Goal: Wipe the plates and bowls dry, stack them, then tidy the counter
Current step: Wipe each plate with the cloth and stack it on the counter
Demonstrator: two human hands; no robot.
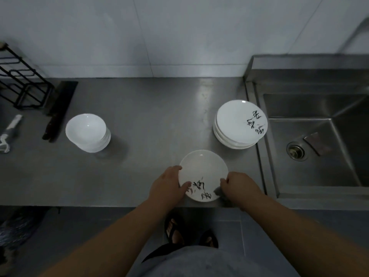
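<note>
One plate (203, 170) in hand at the very front edge of the counter (149, 116); hard to tell whether resting on the steel or lifted just clear. Gripped at its left rim by the left hand (167, 184), thumb on the upper face beside the black brush lettering, fingers curled underneath. Pinched at the right rim through a grey cloth (218, 193) by the right hand (237, 186), fingers closed on the fabric. Apparently mid-wipe, somewhere along the rim. Well apart to the right, hard by the lip of the sink (319, 146), a stack of plates (237, 120) with the same lettering. Well apart to the left, a stack of bowls (86, 130), and beyond it a cleaver (58, 110) and a black wire rack (22, 80). Main risk: slipping off a damp rim and going over the counter edge to the tiled floor, with so little steel in front. Likely cause: too loose a left-hand hold against a hard rub from the right. Second risk: nudging the plate stack toward the sink while setting this one on top, given its slightly uneven layers and closeness to the lip. Cannot tell wet from dry on either stack.
</note>
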